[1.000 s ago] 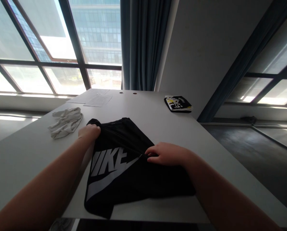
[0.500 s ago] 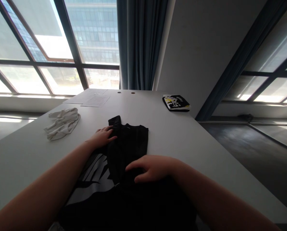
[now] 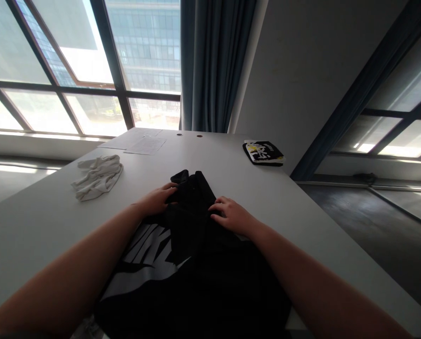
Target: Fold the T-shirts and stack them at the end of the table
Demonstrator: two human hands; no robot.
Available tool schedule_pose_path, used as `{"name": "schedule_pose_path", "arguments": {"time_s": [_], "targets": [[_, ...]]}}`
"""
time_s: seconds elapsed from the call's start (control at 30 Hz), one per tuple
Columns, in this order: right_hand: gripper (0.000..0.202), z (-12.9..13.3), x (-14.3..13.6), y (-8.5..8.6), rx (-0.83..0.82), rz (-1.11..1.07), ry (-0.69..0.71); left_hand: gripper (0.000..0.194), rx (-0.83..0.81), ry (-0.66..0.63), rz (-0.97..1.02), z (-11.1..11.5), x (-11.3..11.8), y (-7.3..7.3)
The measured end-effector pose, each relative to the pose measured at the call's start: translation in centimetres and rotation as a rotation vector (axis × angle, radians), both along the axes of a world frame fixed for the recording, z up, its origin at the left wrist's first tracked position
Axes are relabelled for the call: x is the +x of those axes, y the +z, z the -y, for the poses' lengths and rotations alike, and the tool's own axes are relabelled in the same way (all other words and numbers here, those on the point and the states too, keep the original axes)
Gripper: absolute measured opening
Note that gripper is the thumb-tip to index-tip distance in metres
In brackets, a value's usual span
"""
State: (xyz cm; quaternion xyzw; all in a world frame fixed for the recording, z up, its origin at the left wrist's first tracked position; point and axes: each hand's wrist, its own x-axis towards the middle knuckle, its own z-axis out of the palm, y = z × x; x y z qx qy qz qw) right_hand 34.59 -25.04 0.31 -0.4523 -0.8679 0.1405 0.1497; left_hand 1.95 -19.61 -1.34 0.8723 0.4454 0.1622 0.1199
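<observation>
left to right. crumpled white cloth (image 3: pixel 99 176), left of and ahead of the left hand, on the worktop (image 3: pixel 312 254). paper sheets (image 3: pixel 145 145) flat, farther ahead of that hand. left hand (image 3: pixel 158 198): fingers bent over the left side of the black garment (image 3: pixel 199 263); can't say whether they grip. garment lies on the worktop, bunched between the hands, widening nearside of them; pale lettering (image 3: pixel 148 245) partly behind left forearm (image 3: pixel 76 263). right hand (image 3: pixel 233 215): thumb and fingers slightly apart, touching the garment's right side; any pinch unclear. folded black-white-yellow bundle (image 3: pixel 265 153) well apart, ahead and right of it.
</observation>
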Motion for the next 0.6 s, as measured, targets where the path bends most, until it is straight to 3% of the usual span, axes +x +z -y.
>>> {"name": "schedule_pose_path", "arguments": {"time_s": [0.17, 0.3, 0.37, 0.5, 0.6], "targets": [[0.015, -0.3, 0.2, 0.3, -0.021, 0.037, -0.083, 0.057, 0.023, 0.017, -0.039, 0.3, 0.2, 0.6], [0.015, -0.8, 1.0, 0.8, -0.073, 0.070, -0.185, 0.056, 0.091, 0.145, -0.086, 0.2, 0.3, 0.8], [0.018, -1.0, 1.4, 1.0, -0.089, 0.091, -0.227, 0.056, 0.131, 0.281, -0.108, 0.1, 0.2, 0.8], [0.027, -1.6, 2.3, 1.6, -0.147, 0.208, -0.252, 0.053, 0.162, 0.674, -0.163, -0.3, -0.6, 1.2], [0.029, -2.2, 3.5, 2.0, -0.218, 0.336, -0.307, 0.056, 0.094, 0.829, -0.227, -0.7, -1.9, 1.3]]}}
